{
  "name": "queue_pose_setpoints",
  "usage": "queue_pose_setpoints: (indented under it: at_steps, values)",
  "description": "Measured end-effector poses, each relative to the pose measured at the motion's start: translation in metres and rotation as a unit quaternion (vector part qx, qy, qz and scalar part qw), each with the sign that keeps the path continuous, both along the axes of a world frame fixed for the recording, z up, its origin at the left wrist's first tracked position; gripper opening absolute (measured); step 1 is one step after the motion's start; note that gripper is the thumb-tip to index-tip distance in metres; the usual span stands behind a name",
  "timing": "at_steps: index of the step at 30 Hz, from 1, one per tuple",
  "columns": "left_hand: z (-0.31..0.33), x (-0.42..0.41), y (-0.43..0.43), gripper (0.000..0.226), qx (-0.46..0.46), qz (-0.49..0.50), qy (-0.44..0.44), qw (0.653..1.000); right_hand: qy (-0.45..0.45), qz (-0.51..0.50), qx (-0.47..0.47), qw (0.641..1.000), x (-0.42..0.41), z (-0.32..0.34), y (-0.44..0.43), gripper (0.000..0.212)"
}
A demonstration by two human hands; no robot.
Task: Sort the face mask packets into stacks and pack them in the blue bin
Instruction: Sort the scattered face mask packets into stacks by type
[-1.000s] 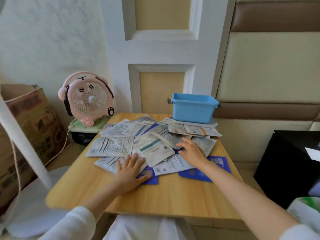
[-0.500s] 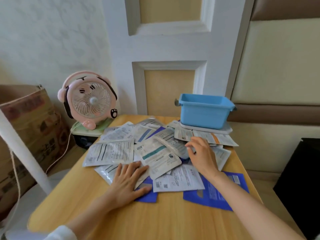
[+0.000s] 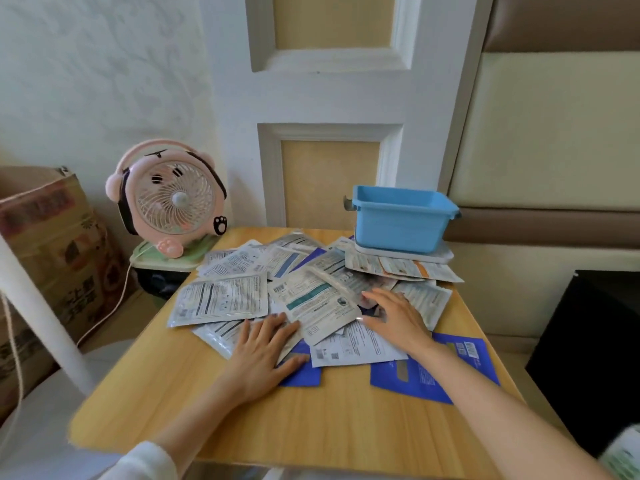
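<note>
Several face mask packets (image 3: 221, 299), silver-white and dark blue, lie in a loose overlapping heap on the small wooden table (image 3: 311, 420). One blue packet (image 3: 433, 375) lies at the near right of the heap. The empty-looking blue bin (image 3: 401, 220) stands at the table's far right corner on a white lid, with packets tucked under it. My left hand (image 3: 263, 355) lies flat, fingers spread, on the packets at the heap's near edge. My right hand (image 3: 398, 317) rests palm down on the packets right of the middle, fingers apart, holding nothing that I can see.
A pink desk fan (image 3: 169, 202) stands on a low green stand left of the table, its cord hanging down. A cardboard box (image 3: 45, 258) is at the far left, a white pole (image 3: 38, 313) in front of it. A black object (image 3: 588, 348) stands at the right.
My right hand went forward toward the packets by the bin, then came back down onto the middle of the heap. My left hand stayed flat in place. The camera moved closer.
</note>
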State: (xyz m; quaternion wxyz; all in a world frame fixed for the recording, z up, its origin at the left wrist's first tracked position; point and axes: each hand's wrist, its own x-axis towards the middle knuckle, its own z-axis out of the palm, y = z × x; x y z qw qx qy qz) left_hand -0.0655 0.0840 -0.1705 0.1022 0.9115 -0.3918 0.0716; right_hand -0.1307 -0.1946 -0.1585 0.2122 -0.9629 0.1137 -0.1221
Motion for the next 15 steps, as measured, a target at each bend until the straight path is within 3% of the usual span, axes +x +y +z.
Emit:
queue_pose_setpoints:
  at_steps: [7,15]
  values:
    - [-0.002,0.002,0.000,0.100,-0.015,-0.002,0.012,1.000,-0.029,-0.072,-0.053,0.996,0.005,0.011,0.011,0.043]
    - [0.002,0.001,0.000,0.083,0.000,-0.008,0.016,1.000,-0.001,-0.015,-0.132,0.991,0.007,0.029,0.009,0.034]
